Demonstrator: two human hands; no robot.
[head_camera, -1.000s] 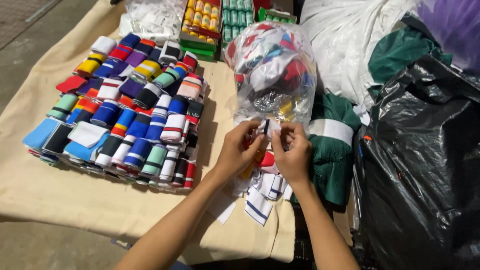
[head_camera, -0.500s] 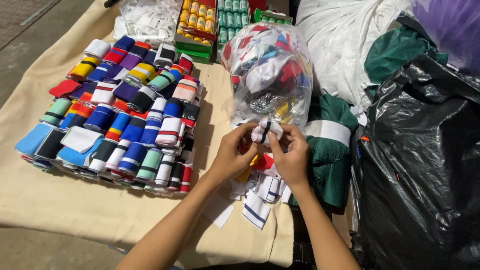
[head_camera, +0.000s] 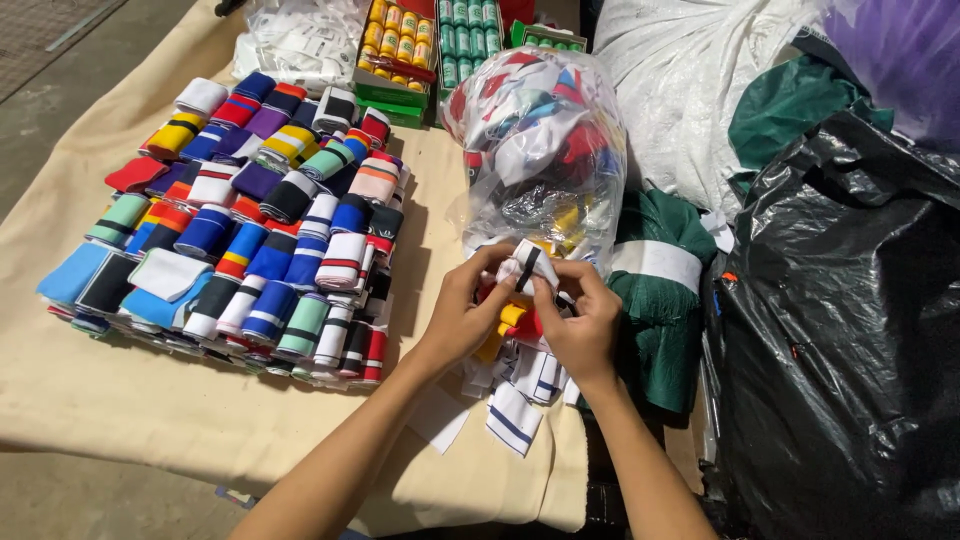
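Note:
Both hands meet in front of a clear plastic bag (head_camera: 545, 150) stuffed with colourful knit bands. My left hand (head_camera: 462, 312) and my right hand (head_camera: 583, 318) together pinch a white knit band with a black stripe (head_camera: 524, 266), held just above a small heap of loose bands (head_camera: 520, 385) in white, red and yellow on the cloth. To the left lies a large block of folded striped bands (head_camera: 260, 225), stacked in neat rows.
A beige cloth (head_camera: 120, 400) covers the table. Boxes of yellow and green thread spools (head_camera: 420, 40) stand at the back, next to a white bag (head_camera: 295, 40). Green fabric (head_camera: 665, 290), a big black plastic bag (head_camera: 840, 330) and a white sack (head_camera: 700, 60) crowd the right side.
The hands stayed at the bag's mouth and shifted slightly. They now hold the white black-striped band up between the fingertips.

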